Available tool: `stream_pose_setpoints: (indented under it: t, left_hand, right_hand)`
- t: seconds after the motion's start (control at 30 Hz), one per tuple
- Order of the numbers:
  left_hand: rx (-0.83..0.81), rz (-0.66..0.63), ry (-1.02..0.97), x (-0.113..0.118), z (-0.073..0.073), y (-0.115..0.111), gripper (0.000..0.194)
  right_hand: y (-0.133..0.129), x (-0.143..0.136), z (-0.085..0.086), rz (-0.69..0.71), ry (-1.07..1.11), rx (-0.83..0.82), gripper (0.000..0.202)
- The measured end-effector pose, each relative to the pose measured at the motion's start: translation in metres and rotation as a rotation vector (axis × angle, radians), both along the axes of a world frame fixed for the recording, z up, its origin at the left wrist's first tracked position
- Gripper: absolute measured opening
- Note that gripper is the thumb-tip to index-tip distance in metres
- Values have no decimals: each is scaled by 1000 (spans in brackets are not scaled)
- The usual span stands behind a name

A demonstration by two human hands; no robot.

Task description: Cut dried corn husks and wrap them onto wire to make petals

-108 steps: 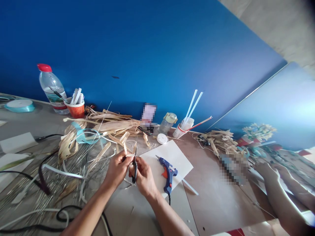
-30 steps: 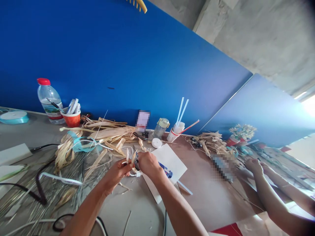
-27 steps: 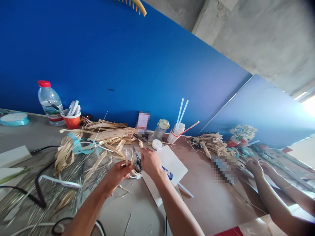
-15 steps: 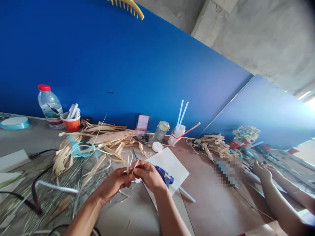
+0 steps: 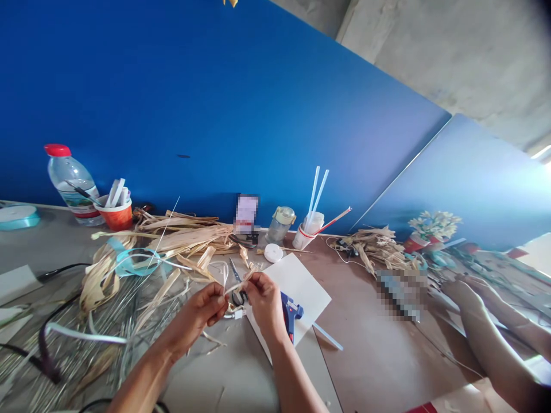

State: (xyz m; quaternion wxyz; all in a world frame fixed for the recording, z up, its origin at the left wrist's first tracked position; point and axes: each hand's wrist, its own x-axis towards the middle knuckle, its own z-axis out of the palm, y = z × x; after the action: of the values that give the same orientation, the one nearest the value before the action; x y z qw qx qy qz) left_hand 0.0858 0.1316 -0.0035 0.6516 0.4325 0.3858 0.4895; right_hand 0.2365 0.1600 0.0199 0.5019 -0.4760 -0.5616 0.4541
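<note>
A thin pale strip, like a piece of dried husk, stretches between my two hands. My left hand pinches one end between thumb and fingertips. The other end sits in the closed fingertips of my right hand. Just behind the strip lie scissors with dark handles, partly covered by my fingers. A blue glue gun rests on a white sheet beside my right hand, which hides part of it. Dried corn husks are heaped beyond my left hand.
Thin wires and a curled light-blue ribbon spread over the left side. Along the blue partition stand a water bottle, a red cup, a glass jar and a white cup. A co-worker's arms reach in at right.
My hands have drawn apart, and the pale strip now spans the gap between them. The scissors behind have come into clearer view. The camera has shifted slightly.
</note>
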Motion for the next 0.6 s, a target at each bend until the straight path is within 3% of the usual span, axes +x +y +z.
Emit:
stream_pose_setpoints:
  t: [0.13, 0.27, 0.6]
  left_hand:
    - [3, 88, 86, 3, 3, 1, 27]
    - [0, 162, 44, 5, -2, 2, 34]
    - [58, -12, 25, 1, -8, 0, 26]
  right_hand:
    - [-7, -3, 6, 25, -84, 3, 14]
    - [-8, -2, 2, -27, -104, 19, 13]
    - [-13, -5, 4, 8, -132, 90, 10]
